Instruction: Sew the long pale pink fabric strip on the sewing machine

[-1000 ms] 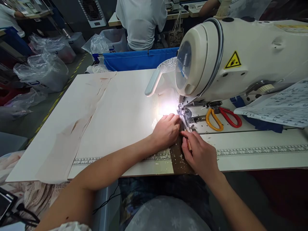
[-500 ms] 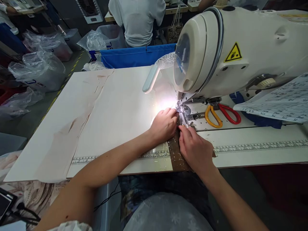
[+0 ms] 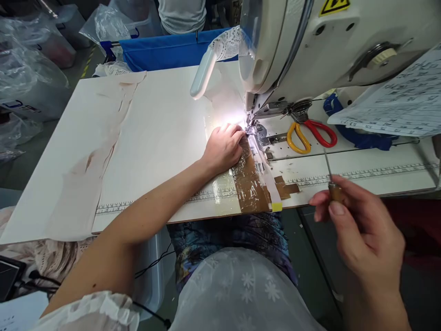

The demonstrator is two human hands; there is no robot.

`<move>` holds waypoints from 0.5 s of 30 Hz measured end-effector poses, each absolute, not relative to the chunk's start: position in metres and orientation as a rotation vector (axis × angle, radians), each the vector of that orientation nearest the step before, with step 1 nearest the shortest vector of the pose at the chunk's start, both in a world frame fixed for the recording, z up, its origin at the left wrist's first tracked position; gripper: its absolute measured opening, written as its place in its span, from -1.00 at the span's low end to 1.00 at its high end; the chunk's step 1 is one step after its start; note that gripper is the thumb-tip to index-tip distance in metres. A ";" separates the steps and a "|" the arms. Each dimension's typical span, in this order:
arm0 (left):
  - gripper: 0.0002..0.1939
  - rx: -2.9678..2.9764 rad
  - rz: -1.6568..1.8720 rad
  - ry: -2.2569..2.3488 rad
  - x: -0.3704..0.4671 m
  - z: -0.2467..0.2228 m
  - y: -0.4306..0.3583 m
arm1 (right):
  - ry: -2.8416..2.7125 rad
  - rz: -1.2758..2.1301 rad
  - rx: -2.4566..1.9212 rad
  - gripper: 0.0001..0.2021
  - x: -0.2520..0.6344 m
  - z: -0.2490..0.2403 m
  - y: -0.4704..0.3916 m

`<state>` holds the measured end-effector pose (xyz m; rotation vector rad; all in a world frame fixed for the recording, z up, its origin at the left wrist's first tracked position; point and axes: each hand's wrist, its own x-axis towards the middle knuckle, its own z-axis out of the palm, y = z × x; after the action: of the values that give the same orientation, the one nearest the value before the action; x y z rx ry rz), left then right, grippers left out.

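Note:
My left hand (image 3: 223,147) rests by the lit needle area of the sewing machine (image 3: 268,55). Its fingers are drawn together with the tips at the presser foot, and what they hold there is too small to make out. My right hand (image 3: 365,230) is off the table's front edge at the right, closed around the wooden handle of an awl (image 3: 333,189) whose thin metal point is upward. From the presser foot a pale narrow strip (image 3: 267,177) runs toward the front edge and ends in a yellow tip.
Scissors (image 3: 313,131) with yellow and red handles lie right of the needle. Printed paper sheets (image 3: 389,103) hang over the machine bed at the right. Brown tape (image 3: 250,179) covers part of the white table (image 3: 161,138). A blue cloth barrier (image 3: 158,51) stands behind, near a seated person.
My right hand has left the strip near the needle, moved right and toward me, and now holds an awl. My left hand stays at the presser foot. The view has tilted downward.

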<state>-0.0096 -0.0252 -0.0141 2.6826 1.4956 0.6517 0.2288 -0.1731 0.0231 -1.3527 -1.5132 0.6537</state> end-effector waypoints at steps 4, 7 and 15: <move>-0.67 2.634 0.731 1.450 -0.004 0.004 -0.041 | -1.622 0.559 -1.502 -0.74 0.247 0.006 -0.171; -0.71 2.533 0.613 1.306 0.003 0.032 -0.076 | -1.814 0.218 -1.692 -0.70 0.256 0.000 -0.146; -0.54 1.883 0.577 0.941 0.032 -0.003 -0.213 | -1.961 -0.383 -1.930 -0.58 0.279 0.003 -0.078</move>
<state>0.0322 -0.2131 -0.0031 1.8827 0.9413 0.5772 0.2793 -0.0775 0.0030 -1.9305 -1.9613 -0.3829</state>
